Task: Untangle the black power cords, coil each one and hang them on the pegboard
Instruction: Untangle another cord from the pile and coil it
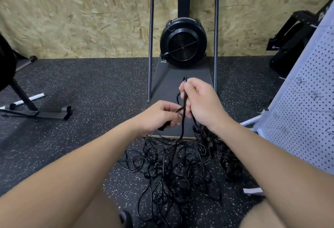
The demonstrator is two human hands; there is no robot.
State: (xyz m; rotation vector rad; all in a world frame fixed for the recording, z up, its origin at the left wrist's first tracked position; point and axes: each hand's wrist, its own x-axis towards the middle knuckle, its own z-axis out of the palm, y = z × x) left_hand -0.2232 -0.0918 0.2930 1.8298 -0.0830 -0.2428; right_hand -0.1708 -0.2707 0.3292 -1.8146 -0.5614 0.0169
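On the speckled rubber floor [72, 83] of a gym corner, you crouch over the job, a black equipment stand [27, 105] at far left and an OSB wall [72, 20] behind. Your left hand [157, 117] curls its fingers [169, 109] around a strand of the black power cords [173, 170], pinching it near where a dark plug end shows below the palm, apparently to steady one line while the other hand works it free. Below and between your forearms the bulk of the cords lies in a loose tangle on the floor, still knotted, just in front of the fan machine's base plate [168, 83], whose round black fan [182, 42] sits against the wall between two upright rods. Your right hand [202, 103] holds a doubled length of cord upright, fingers closed around it with the loop tip poking above the knuckles, a grip that looks meant to lift one cord clear so its path through the pile can be traced. Two tighter bundles [229, 164] rest on the floor just right of the tangle; whether they are finished coils cannot be told. At far right the white pegboard [298, 110] leans within reach, carrying thin wire hooks but no cords, so the hanging appears not yet begun.
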